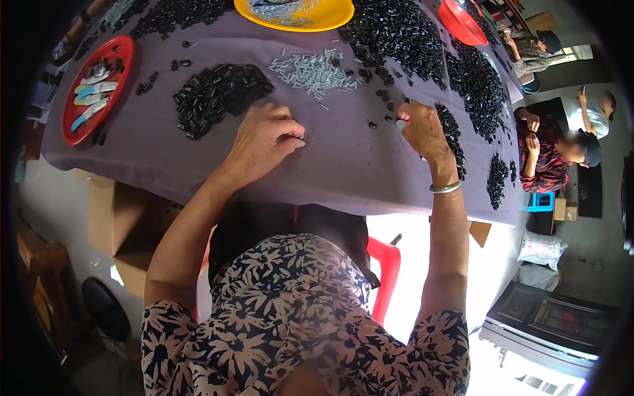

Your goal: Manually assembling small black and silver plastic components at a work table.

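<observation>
My left hand is closed in a pinch over the grey-purple tablecloth. What it holds, if anything, is too small to make out. A heap of small black plastic parts lies just beyond it. Farther off is a loose pile of short, thin silvery pins. To the right, my right hand has its fingers curled in, wearing a silver bangle at the wrist; anything in its grip cannot be named. Beside that hand runs a narrow strip of black parts.
A red tray with several light-coloured tools stands at the left. At the far edge are a yellow tray of pins, a red bowl and a large black heap. People sit at the right; a cardboard box is below the table.
</observation>
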Motion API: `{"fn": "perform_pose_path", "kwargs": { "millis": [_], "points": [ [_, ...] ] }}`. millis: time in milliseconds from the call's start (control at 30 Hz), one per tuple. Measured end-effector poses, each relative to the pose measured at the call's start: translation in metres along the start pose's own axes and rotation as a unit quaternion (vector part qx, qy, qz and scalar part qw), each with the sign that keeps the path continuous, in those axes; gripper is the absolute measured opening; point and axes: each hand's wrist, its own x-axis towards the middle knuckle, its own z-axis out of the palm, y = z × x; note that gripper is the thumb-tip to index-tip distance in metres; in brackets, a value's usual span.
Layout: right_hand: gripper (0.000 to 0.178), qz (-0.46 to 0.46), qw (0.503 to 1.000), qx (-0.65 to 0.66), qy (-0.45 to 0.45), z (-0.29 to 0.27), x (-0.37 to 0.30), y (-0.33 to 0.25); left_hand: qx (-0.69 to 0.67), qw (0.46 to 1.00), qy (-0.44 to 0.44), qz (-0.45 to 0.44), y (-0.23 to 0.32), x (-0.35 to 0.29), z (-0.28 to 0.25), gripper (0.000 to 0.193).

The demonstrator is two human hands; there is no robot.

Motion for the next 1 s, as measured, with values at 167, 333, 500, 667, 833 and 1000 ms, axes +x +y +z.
{"fn": "perform_pose_path", "kwargs": {
  "millis": [167,333,500,667,833,1000],
  "points": [
    [0.010,-0.036,0.998,-0.029,0.033,0.002,-0.002,0.001,-0.005,1.000,0.008,0.000,-0.002,-0.001,0.002,0.011],
    [0.017,0.045,0.984,0.171,0.028,-0.007,-0.008,-0.011,-0.016,1.000,0.020,0.013,-0.002,0.000,0.003,0.011],
    [0.020,-0.007,0.913,0.407,-0.011,-0.001,-0.012,-0.085,-0.017,1.000,0.015,0.003,-0.003,0.000,0.003,0.011],
    [0.028,-0.105,0.939,0.327,-0.017,0.010,-0.002,-0.128,-0.007,1.000,0.014,0.003,-0.003,-0.001,0.003,0.010],
    [0.032,-0.093,0.944,0.315,-0.040,0.009,0.002,-0.133,-0.002,1.000,0.015,-0.001,-0.001,0.000,0.005,0.009],
    [0.029,-0.141,0.944,0.295,-0.047,0.007,0.009,-0.141,0.007,1.000,0.012,-0.007,-0.003,-0.004,0.005,0.008]
  ]
}}
